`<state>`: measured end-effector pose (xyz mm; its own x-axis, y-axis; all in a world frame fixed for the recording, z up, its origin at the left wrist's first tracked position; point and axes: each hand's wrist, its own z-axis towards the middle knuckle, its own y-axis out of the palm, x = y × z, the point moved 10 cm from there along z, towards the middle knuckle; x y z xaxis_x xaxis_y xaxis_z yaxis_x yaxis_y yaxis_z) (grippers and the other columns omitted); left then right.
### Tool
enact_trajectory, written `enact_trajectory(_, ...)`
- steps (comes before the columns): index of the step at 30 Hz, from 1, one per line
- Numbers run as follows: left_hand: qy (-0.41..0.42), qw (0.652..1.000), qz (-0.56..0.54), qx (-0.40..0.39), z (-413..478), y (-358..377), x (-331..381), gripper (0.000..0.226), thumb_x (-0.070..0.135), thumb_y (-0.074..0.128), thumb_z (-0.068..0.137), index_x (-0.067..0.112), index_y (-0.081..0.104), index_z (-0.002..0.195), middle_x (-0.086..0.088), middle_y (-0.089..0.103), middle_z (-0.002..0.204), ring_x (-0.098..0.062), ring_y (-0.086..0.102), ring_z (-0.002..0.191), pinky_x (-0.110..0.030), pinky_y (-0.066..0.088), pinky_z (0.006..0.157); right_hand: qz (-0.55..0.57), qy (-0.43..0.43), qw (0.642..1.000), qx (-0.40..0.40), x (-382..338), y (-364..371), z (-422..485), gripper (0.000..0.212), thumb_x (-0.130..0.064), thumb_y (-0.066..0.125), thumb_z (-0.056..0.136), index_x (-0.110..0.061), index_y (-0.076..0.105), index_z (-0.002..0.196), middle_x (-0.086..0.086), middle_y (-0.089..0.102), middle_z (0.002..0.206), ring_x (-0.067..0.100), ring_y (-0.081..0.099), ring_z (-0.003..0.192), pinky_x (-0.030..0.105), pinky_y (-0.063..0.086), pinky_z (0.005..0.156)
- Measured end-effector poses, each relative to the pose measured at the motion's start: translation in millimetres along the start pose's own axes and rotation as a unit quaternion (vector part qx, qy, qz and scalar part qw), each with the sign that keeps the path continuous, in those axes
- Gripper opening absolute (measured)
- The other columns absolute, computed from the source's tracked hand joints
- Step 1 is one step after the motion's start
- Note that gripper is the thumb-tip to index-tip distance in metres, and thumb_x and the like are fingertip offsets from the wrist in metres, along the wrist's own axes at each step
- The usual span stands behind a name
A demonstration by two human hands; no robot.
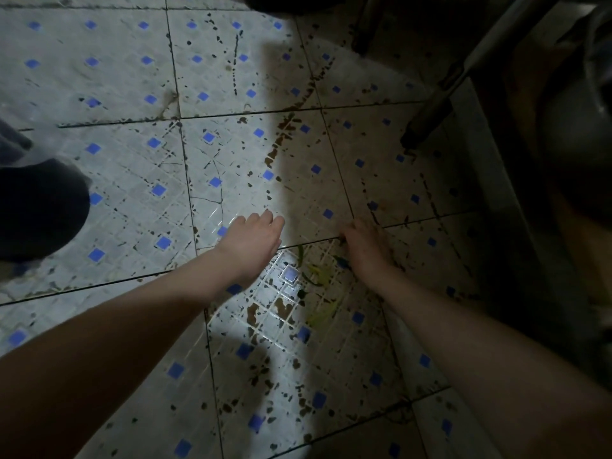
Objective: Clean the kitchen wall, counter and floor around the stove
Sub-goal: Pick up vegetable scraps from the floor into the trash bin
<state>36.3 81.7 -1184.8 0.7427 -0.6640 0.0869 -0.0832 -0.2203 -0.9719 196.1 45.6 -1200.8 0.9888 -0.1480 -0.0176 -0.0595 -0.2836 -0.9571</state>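
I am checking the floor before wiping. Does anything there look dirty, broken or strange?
Yes. Dark brown spots cover the floor tiles, thickest near the right hand. Green scraps lie between both hands, and one tile has a crack.

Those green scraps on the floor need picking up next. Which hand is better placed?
Right, probably. The right hand is down at the tile seam with the green scraps just beside its wrist. The left hand is spread open over bare tile, slightly farther from them.
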Motion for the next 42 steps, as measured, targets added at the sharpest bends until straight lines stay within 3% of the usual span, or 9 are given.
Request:
enact_trajectory(6, 0.001, 1.000, -0.002, -0.004, 3.6, 10.1, -3.6, 0.030, 0.032, 0.030, 0.101, 0.015, 0.038, 0.125, -0.007, 0.051, 0.118, -0.024, 0.053, 0.101, -0.036, 0.043, 0.086, 0.005, -0.015, 1.000, -0.001, -3.2, 2.9, -1.2, 0.046, 0.006, 0.053, 0.078, -0.014, 0.049, 0.119, 0.010, 0.048, 0.122, 0.027, 0.042, 0.115, 0.036, 0.034, 0.097)
enact_trajectory(9, 0.006, 1.000, -0.008, -0.007, 4.1, 12.9, -0.1, 0.032, 0.031, 0.032, 0.101, 0.014, 0.037, 0.127, -0.007, 0.050, 0.117, -0.024, 0.053, 0.101, -0.036, 0.042, 0.086, 0.050, 0.006, 0.999, -0.002, 0.2, 5.0, -4.8, 0.037, 0.006, 0.050, 0.083, -0.015, 0.050, 0.114, 0.008, 0.054, 0.120, 0.027, 0.048, 0.112, 0.038, 0.036, 0.096)
enact_trajectory(15, 0.036, 0.999, 0.017, -0.015, 4.9, 22.6, 16.5, 0.024, 0.027, 0.040, 0.099, 0.015, 0.040, 0.120, -0.007, 0.050, 0.113, -0.024, 0.053, 0.098, -0.034, 0.041, 0.081, 0.124, 0.054, 0.991, -0.005, 12.3, 11.0, -17.4, 0.014, -0.002, 0.047, 0.089, -0.013, 0.054, 0.092, 0.009, 0.060, 0.105, 0.025, 0.055, 0.097, 0.034, 0.044, 0.083)
enact_trajectory(18, 0.045, 0.999, 0.025, -0.011, 5.9, 24.1, 20.7, 0.026, 0.023, 0.048, 0.095, 0.015, 0.041, 0.119, -0.006, 0.051, 0.112, -0.023, 0.054, 0.097, -0.032, 0.041, 0.078, 0.130, 0.026, 0.991, -0.007, 7.7, 15.0, -24.0, 0.007, -0.013, 0.049, 0.093, -0.016, 0.056, 0.094, 0.005, 0.060, 0.106, 0.018, 0.052, 0.091, 0.023, 0.034, 0.064)
enact_trajectory(22, 0.041, 0.998, 0.036, -0.018, 9.9, 25.5, 23.1, 0.031, 0.019, 0.057, 0.089, 0.016, 0.043, 0.116, -0.005, 0.050, 0.111, -0.022, 0.054, 0.096, -0.031, 0.042, 0.079, 0.154, 0.034, 0.986, -0.057, 4.6, 27.6, -27.8, 0.016, -0.017, 0.055, 0.092, -0.015, 0.054, 0.107, 0.006, 0.055, 0.117, 0.026, 0.050, 0.107, 0.034, 0.038, 0.082)
enact_trajectory(26, 0.054, 0.997, 0.045, -0.030, 16.4, 25.8, 31.8, 0.034, 0.015, 0.060, 0.087, 0.016, 0.044, 0.118, -0.005, 0.049, 0.112, -0.024, 0.053, 0.101, -0.033, 0.042, 0.081, 0.123, 0.031, 0.989, -0.070, 3.6, 31.3, -26.9, 0.009, -0.012, 0.048, 0.093, -0.010, 0.054, 0.098, 0.011, 0.055, 0.110, 0.027, 0.053, 0.100, 0.028, 0.032, 0.072)
enact_trajectory(32, 0.080, 0.994, 0.071, -0.020, 21.2, 18.4, 49.5, 0.036, 0.009, 0.060, 0.082, 0.018, 0.048, 0.115, -0.004, 0.048, 0.107, -0.025, 0.051, 0.096, -0.033, 0.037, 0.078, 0.097, 0.021, 0.992, -0.074, 3.4, 31.9, -27.1, 0.016, -0.011, 0.045, 0.093, -0.009, 0.056, 0.104, 0.012, 0.053, 0.115, 0.028, 0.051, 0.105, 0.032, 0.038, 0.081)
enact_trajectory(36, 0.097, 0.992, 0.076, -0.028, 21.9, 17.9, 57.0, 0.034, 0.005, 0.057, 0.080, 0.015, 0.050, 0.113, -0.007, 0.047, 0.107, -0.028, 0.049, 0.096, -0.036, 0.038, 0.082, 0.101, 0.037, 0.993, -0.049, 18.6, 24.8, -34.8, 0.017, -0.007, 0.047, 0.089, -0.011, 0.052, 0.105, 0.011, 0.054, 0.113, 0.028, 0.052, 0.104, 0.033, 0.037, 0.076)
enact_trajectory(42, 0.098, 0.991, 0.079, -0.052, 22.8, 21.2, 59.4, 0.040, 0.003, 0.055, 0.081, 0.011, 0.049, 0.120, -0.011, 0.047, 0.114, -0.030, 0.048, 0.104, -0.039, 0.037, 0.085, 0.115, 0.067, 0.988, -0.073, 41.4, 29.4, -42.6, 0.039, -0.007, 0.049, 0.090, -0.014, 0.046, 0.128, 0.006, 0.048, 0.132, 0.025, 0.048, 0.120, 0.039, 0.042, 0.100)
